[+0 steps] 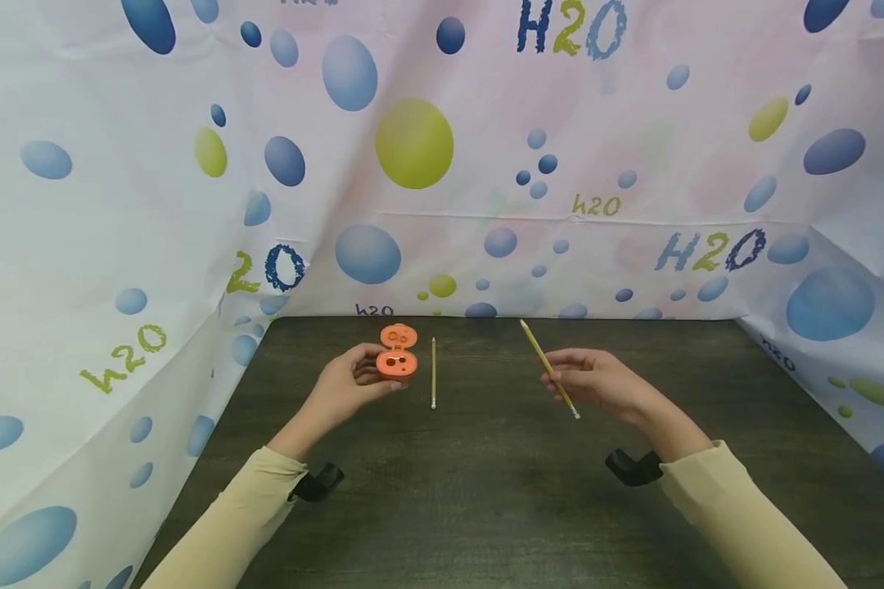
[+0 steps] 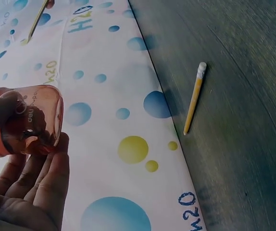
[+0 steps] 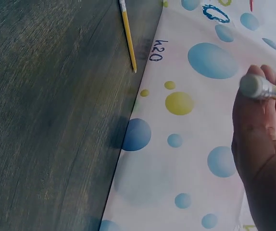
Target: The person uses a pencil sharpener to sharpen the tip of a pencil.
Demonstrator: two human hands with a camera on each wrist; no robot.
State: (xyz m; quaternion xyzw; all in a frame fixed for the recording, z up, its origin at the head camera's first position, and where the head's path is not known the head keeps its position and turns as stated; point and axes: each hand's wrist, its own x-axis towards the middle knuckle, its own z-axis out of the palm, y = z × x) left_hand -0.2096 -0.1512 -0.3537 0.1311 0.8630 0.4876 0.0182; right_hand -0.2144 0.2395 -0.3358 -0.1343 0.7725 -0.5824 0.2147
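My left hand [image 1: 341, 384] grips an orange two-hole pencil sharpener [image 1: 396, 365] above the table, its lid flipped up and the holes facing me. In the left wrist view the see-through orange body of the sharpener [image 2: 34, 115] sits between thumb and fingers. A yellow pencil [image 1: 541, 356] is pinched by my right hand [image 1: 600, 380], tilted with its tip up to the left and its eraser low. The right wrist view shows the white eraser of this held pencil [image 3: 254, 87] close up. Between the hands, a second yellow pencil [image 1: 434, 374] lies on the table, eraser toward me.
The dark wooden table [image 1: 471, 491] ends at the back against a white sheet [image 1: 633, 123] with blue and green dots and H2O lettering. This sheet also rises along the left and right sides.
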